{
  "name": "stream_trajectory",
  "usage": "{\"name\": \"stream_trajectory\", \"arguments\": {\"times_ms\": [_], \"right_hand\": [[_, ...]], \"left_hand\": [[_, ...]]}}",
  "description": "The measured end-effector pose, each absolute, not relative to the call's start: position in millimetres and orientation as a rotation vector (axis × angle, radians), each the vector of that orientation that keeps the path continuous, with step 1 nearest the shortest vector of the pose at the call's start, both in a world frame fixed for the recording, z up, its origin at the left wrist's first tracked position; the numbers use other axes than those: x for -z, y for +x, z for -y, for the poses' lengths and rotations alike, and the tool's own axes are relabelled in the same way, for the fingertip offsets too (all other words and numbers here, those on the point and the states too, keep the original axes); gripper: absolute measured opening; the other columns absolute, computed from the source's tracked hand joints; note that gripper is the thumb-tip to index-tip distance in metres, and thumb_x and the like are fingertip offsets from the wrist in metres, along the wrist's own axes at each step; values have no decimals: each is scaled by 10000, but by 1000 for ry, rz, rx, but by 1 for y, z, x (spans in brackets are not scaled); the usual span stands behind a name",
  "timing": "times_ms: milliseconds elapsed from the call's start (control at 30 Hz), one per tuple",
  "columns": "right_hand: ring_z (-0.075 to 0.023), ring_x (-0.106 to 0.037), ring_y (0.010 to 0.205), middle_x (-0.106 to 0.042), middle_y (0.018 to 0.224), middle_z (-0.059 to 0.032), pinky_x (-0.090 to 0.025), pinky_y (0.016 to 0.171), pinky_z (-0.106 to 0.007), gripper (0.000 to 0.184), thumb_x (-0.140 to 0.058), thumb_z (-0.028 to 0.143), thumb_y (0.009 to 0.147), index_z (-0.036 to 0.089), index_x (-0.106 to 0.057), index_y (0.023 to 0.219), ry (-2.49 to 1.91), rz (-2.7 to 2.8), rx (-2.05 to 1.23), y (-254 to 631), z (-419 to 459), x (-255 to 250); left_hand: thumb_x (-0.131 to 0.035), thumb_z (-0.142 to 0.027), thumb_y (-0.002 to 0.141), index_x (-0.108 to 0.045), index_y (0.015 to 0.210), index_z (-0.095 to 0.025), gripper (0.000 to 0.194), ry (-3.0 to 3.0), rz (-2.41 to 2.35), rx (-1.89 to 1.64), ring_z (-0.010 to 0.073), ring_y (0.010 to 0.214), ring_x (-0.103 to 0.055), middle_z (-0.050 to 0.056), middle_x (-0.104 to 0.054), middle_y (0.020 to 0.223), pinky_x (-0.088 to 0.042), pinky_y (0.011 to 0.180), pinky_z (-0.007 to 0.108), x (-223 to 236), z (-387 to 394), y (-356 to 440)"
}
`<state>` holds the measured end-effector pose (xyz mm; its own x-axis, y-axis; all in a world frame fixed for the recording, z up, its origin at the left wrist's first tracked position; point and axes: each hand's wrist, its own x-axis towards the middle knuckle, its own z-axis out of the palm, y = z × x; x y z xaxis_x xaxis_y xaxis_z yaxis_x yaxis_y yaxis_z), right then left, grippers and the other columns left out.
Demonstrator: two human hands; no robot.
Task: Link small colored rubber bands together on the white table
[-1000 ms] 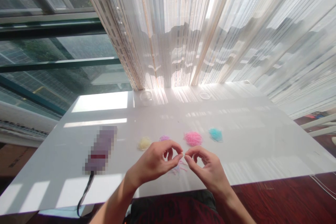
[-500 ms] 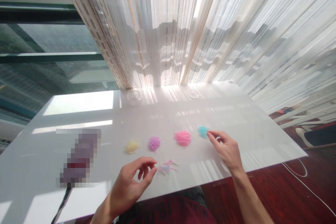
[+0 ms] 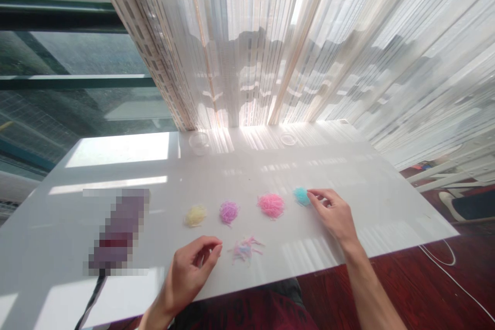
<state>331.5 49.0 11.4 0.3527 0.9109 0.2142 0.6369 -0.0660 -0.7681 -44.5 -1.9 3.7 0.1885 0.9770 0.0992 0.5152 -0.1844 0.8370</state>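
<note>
My right hand point(image 3: 333, 215) reaches to the turquoise pile point(image 3: 300, 196) of short, thin strands, thumb and forefinger pinched together at its right edge. Whatever is between those fingertips is too small to make out. My left hand point(image 3: 193, 268) hovers over the near part of the table, its thumb and forefinger tips closed together; I cannot see what they hold, if anything. Just right of it lies a loose, mixed-colour heap of strands point(image 3: 246, 250). A pink pile point(image 3: 271, 205), a purple pile point(image 3: 229, 212) and a yellow pile point(image 3: 195, 215) sit in a row behind.
The white table point(image 3: 340, 165) has a blurred-out purple object point(image 3: 119, 232) with a black strap on its left. Two clear round dishes or lids, one left point(image 3: 199, 143) and one right point(image 3: 288, 139), stand by the curtain point(image 3: 240, 36). White cables point(image 3: 452, 268) hang at the right.
My hands, first close together over the mixed heap, have moved apart. The right one went to the turquoise pile, the left one drew back left. The view shifted slightly.
</note>
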Motion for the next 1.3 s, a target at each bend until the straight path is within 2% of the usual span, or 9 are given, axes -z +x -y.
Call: {"name": "stream_trajectory", "arguments": {"times_ms": [300,433,500,600,700,867,1067,1300], "right_hand": [[-198,-639,732,-771,1016,-82,-536,699,-340,429,-614,605,924,223,-802,968,-1810,1347,-366,333,-31,-24],[-190,-651,754,-766,958,-52,-541,760,-330,257,-618,442,993,235,-770,997,-1692,1407,-289,310,-8,-22],[-184,-661,771,-750,909,-40,-539,739,-307,175,-606,335,1017,237,-743,973,-1536,1521,-314,290,4,-20],[-178,-653,762,-713,848,-28,-536,676,-286,144,-581,214,1027,238,-716,986,-1329,1735,-459,259,16,-15],[-193,-660,828,-691,896,-42,-566,730,-309,124,-591,186,1021,235,-703,1037,-1239,1904,-583,236,20,-8],[-225,-642,892,-650,956,-62,-579,777,-367,155,-604,156,997,230,-663,1121,-1252,2008,-573,226,18,0],[-231,-615,874,-622,922,-57,-560,759,-376,82,-616,135,976,215,-618,993,-1316,2007,-499,226,17,2],[-205,-613,819,-630,860,-37,-534,722,-339,107,-611,136,978,218,-623,911,-1310,1930,-464,225,13,6]], "left_hand": [[-632,-318,976,-746,928,-201,171,1863,-1367,-915,122,582,-658,-1,-750,750,-510,527,190,0,0,-38],[-622,-261,993,-718,931,-212,124,1976,-1319,-974,97,530,-580,-23,-718,725,-481,523,186,-3,0,-34],[-624,-226,993,-704,945,-217,94,2072,-1271,-1004,98,534,-556,-23,-711,741,-479,542,196,-7,1,-31],[-653,-202,975,-688,1015,-214,55,2195,-1216,-1020,135,664,-626,13,-723,835,-512,616,226,-12,3,-26],[-662,-198,967,-682,1079,-210,114,2268,-1213,-987,194,839,-683,49,-724,920,-555,742,294,-13,5,-21],[-644,-200,979,-682,1108,-207,135,2320,-1289,-930,224,869,-679,64,-716,966,-555,787,362,-5,5,-16],[-640,-206,989,-674,1109,-200,126,2257,-1294,-990,207,874,-677,58,-703,957,-558,786,334,-1,4,-17],[-639,-208,992,-691,1066,-203,92,2232,-1305,-1019,186,832,-670,53,-713,934,-550,750,299,-2,5,-18]]}}
